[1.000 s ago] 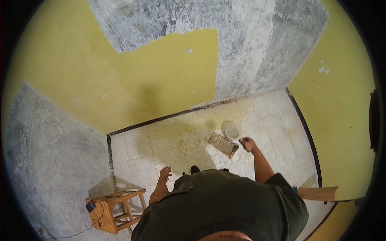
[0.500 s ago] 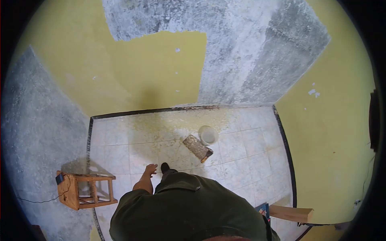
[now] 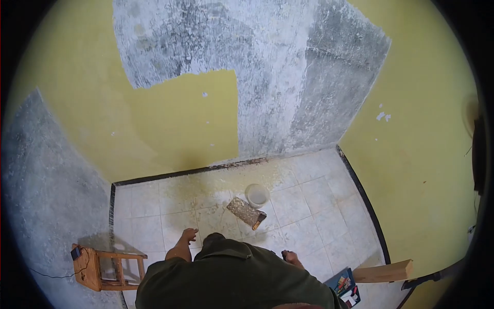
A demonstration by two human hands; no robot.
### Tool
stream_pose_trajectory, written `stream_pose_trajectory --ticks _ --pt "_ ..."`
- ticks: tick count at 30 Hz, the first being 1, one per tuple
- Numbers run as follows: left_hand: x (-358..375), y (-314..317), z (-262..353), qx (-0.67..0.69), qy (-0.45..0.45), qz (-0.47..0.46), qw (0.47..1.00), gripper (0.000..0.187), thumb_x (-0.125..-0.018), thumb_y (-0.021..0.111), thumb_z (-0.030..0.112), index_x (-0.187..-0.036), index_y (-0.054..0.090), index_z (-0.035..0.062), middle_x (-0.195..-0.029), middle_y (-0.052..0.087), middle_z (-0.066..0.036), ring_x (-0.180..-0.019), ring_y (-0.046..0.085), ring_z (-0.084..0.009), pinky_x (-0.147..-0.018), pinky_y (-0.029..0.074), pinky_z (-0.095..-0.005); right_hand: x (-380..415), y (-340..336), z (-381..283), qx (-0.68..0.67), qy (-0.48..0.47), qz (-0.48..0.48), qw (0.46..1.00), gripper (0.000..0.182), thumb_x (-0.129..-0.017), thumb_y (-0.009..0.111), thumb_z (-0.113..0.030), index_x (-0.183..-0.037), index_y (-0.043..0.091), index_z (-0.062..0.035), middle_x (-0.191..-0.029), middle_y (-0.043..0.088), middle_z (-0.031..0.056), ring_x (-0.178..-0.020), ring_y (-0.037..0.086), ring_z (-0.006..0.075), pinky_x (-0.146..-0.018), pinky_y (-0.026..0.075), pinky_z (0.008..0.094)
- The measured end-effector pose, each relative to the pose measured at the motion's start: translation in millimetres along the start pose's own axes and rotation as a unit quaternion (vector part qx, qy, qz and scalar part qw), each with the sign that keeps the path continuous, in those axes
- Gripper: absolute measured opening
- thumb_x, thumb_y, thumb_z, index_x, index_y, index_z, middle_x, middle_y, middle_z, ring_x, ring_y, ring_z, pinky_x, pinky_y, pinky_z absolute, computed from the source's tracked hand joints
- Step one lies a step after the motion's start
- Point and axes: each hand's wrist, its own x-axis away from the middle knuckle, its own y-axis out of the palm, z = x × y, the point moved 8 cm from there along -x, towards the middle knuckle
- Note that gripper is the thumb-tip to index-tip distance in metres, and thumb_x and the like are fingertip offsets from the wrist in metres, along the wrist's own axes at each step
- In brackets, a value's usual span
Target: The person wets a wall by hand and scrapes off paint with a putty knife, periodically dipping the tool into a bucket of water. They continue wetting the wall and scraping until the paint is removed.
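My left hand (image 3: pixel 190 236) hangs out in front at the left, fingers loosely apart with nothing seen in them. Low on the right, my right hand (image 3: pixel 292 257) is closed around a small dark object (image 3: pixel 284 254), mostly hidden by the hand. Ahead on the tiled floor stands a whitish bucket (image 3: pixel 248 201). Beside it lies a flat, debris-speckled rectangular board (image 3: pixel 244 209). What looks like a brush (image 3: pixel 260 221) with a dark head and light wooden handle lies at the board's near end. Both hands are apart from these things.
The yellow wall (image 3: pixel 180 113) has a large stripped grey-white area (image 3: pixel 267 77). Crumbs of debris (image 3: pixel 206 185) lie along its foot. A wooden stool (image 3: pixel 92 270) with a corded dark device stands at left; a wooden beam (image 3: pixel 383 272) and a blue box (image 3: pixel 339 282) are at right.
The view has tilted up and shifted right, so wall and floor sit lower and further left. My right hand has come into view holding the dark object. The bucket, board and brush stay together.
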Motion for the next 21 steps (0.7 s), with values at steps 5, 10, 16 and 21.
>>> stream_pose_trajectory --ticks 5,10,16,21 --pt "-43.1 0.2 -6.4 -0.059 0.113 -0.051 0.991 0.045 -0.092 0.056 0.041 -0.130 0.050 0.0170 -0.107 0.066 -0.005 -0.092 0.066 -0.0232 -0.069 0.054 -0.0493 -27.5 5.9 -5.0 -0.105 0.080 -0.008 0.991 0.038 -0.088 0.058 -0.034 -0.060 0.054 -0.0081 -0.044 0.047 0.0053 -0.033 0.045 0.0203 -0.035 0.033 0.0378" --pt "-3.8 -13.1 -32.0 0.131 -0.064 -0.050 0.988 0.039 -0.097 0.051 0.031 -0.133 0.051 0.0164 -0.117 0.061 -0.011 -0.096 0.065 -0.0257 -0.067 0.054 -0.0476 -9.1 5.7 41.3 0.106 0.111 0.031 0.988 0.029 -0.093 0.056 -0.027 -0.077 0.065 -0.0042 -0.066 0.061 0.0091 -0.061 0.061 0.0220 -0.059 0.049 0.0418" --pt "-45.3 -74.5 16.3 0.011 0.001 -0.075 0.997 0.044 -0.096 0.053 0.034 -0.135 0.049 0.0151 -0.119 0.061 -0.010 -0.096 0.064 -0.0271 -0.072 0.052 -0.0492 29.9 109.8 96.6 0.143 -0.170 -0.024 0.975 0.035 -0.092 0.048 -0.032 -0.089 0.067 -0.0035 -0.080 0.068 0.0143 -0.077 0.067 0.0258 -0.068 0.051 0.0445" --pt "-49.6 -107.0 -14.5 -0.077 0.023 -0.099 0.992 0.049 -0.095 0.055 0.037 -0.137 0.047 0.0139 -0.120 0.060 -0.010 -0.096 0.064 -0.0285 -0.076 0.050 -0.0509 101.2 207.2 89.3 0.099 -0.172 -0.040 0.979 0.032 -0.094 0.051 -0.031 -0.095 0.068 -0.0042 -0.087 0.068 0.0159 -0.088 0.065 0.0237 -0.076 0.049 0.0433"
